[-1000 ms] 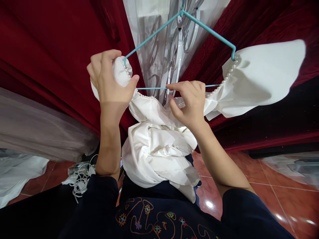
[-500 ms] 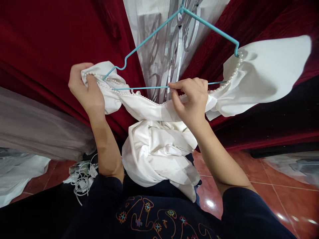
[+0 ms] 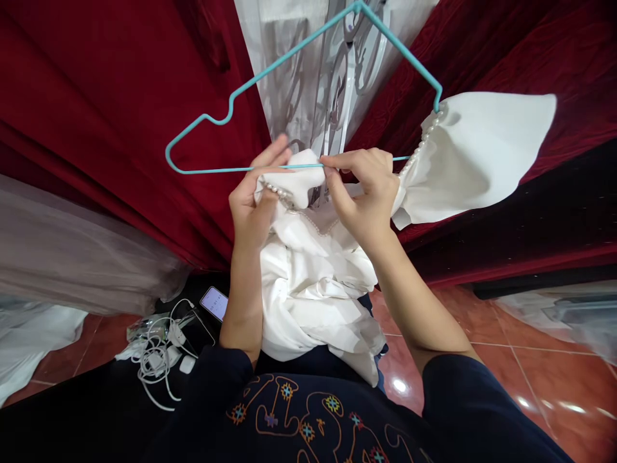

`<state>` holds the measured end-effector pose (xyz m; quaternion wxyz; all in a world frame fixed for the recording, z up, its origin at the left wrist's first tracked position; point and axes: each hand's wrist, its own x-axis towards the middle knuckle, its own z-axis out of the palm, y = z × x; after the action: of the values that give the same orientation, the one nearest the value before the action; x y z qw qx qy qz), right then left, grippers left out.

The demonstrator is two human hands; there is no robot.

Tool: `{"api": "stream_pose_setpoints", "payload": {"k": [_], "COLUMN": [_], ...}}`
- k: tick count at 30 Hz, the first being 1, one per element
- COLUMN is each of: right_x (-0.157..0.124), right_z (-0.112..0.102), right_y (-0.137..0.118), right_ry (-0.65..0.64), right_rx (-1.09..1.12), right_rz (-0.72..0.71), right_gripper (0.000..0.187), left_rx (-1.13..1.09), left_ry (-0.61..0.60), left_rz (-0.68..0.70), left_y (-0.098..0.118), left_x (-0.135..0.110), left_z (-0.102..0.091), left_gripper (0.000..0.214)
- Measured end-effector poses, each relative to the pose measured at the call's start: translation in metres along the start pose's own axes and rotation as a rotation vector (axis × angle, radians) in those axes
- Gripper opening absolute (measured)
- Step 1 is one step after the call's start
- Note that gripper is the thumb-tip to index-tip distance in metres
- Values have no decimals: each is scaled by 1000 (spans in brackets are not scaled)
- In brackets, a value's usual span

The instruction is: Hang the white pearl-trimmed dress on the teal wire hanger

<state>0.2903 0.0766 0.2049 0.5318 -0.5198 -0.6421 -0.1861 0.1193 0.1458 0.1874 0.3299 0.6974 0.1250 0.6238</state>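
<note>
The right hand [image 3: 369,193] pinches the hanger [image 3: 212,119] bar; the left hand [image 3: 253,202] closes on the dress [image 3: 313,283] edge just beside it. One sleeve [image 3: 482,151] hangs on the hanger's right end, before red curtains [image 3: 96,96].

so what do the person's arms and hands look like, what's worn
Both hands are bare: the left hand and right hand show no gloves, rings or watch. Dark navy sleeves end near the elbows. The top carries multicoloured embroidery.
</note>
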Motion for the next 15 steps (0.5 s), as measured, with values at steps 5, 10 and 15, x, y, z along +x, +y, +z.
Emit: {"api": "stream_pose_setpoints", "payload": {"k": [5, 10, 15], "right_x": [1, 2, 9], "right_z": [-16, -34, -45], "right_y": [15, 64, 105], "right_ry": [128, 422, 393], "right_rx": [39, -166, -90], "right_rz": [-54, -24, 143], "right_gripper": [20, 57, 23], "left_rx": [43, 94, -28], "left_ry": [90, 97, 86], "left_rz": [-41, -95, -76], "left_y": [7, 11, 13], "left_x": [5, 4, 9], "left_z": [20, 15, 6], "left_gripper": [40, 43, 43]}}
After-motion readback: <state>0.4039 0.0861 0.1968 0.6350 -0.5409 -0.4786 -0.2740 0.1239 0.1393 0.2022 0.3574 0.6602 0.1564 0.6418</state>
